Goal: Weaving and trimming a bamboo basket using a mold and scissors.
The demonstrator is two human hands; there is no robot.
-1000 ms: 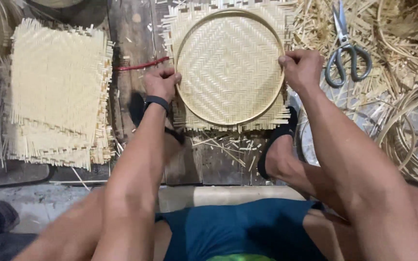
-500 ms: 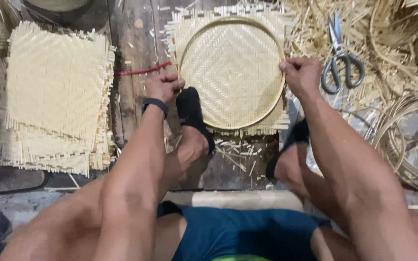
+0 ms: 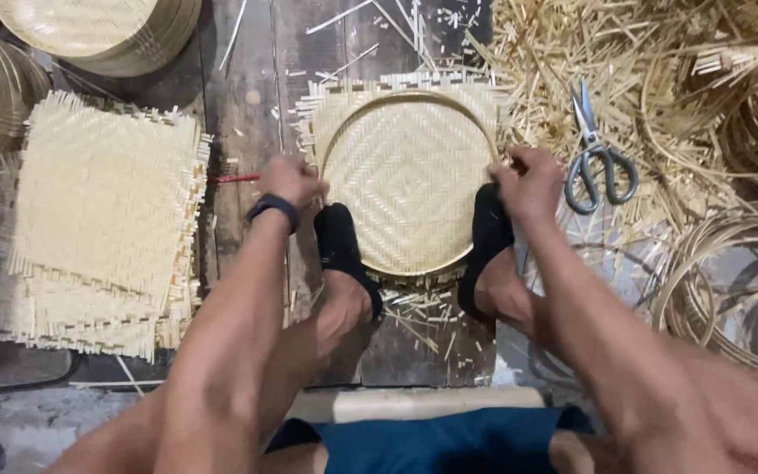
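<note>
Bamboo everywhere — the round woven tray (image 3: 410, 180) sits on the dark wooden floor (image 3: 247, 79), pinned by both black-socked feet (image 3: 344, 250). Left hand (image 3: 289, 180) grips its left rim, right hand (image 3: 530, 183) clamps the right rim. Stack of square woven mats (image 3: 98, 219) lies to the left, scissors (image 3: 597, 154) just right on the strip scraps.

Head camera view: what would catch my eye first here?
A round woven bamboo tray lies in the middle, on the dark wooden boards. The left hand and right hand grip its rim, and both feet in black socks press on it. Left lies a stack of square woven bamboo mats; right, grey-handled scissors.
</note>
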